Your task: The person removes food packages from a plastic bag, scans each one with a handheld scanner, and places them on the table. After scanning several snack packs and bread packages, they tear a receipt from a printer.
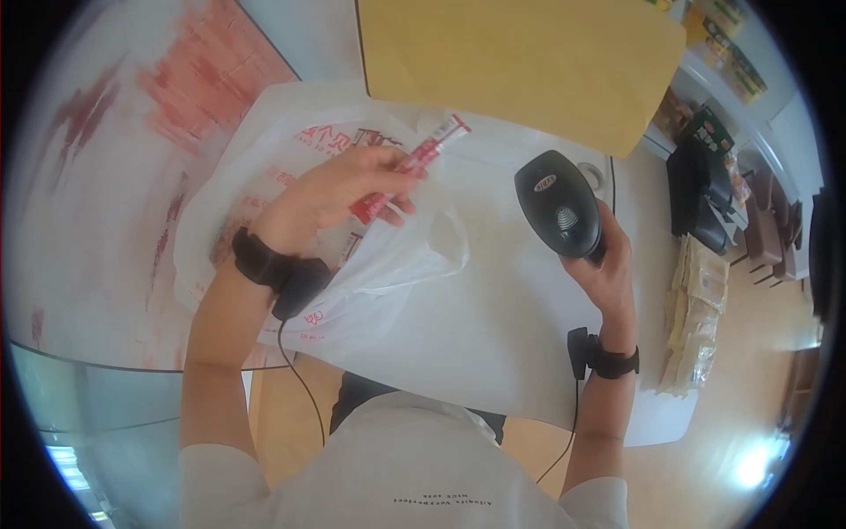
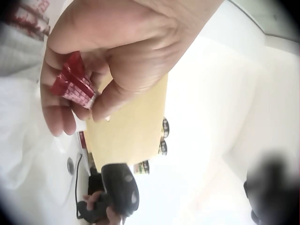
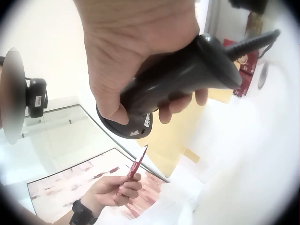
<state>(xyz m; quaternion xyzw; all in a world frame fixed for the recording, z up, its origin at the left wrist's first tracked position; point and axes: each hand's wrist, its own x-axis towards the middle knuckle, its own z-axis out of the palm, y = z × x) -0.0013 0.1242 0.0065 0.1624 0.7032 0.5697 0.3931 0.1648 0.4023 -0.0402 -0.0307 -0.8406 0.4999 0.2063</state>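
Note:
A slim red packet with a pale printed end (image 1: 438,144) is pinched between the thumb and fingers of my left hand (image 1: 348,189), over a white plastic bag (image 1: 379,291) with red print. Inside the bag lie more wrapped packets (image 1: 374,137), partly covered by the hand. In the left wrist view the packet's red end (image 2: 75,84) pokes out among the fingers. My right hand (image 1: 608,269) grips the handle of a black barcode scanner (image 1: 557,207), raised over the white table to the packet's right. The right wrist view shows the scanner's thick handle (image 3: 183,70) and its cable.
A yellow board (image 1: 520,66) stands at the table's far side. Behind the scanner is a round cable hole (image 1: 592,176) in the white tabletop (image 1: 502,326). Clear-wrapped packs (image 1: 696,309) and a black device (image 1: 696,189) lie to the right. A red-streaked panel (image 1: 203,70) borders the left.

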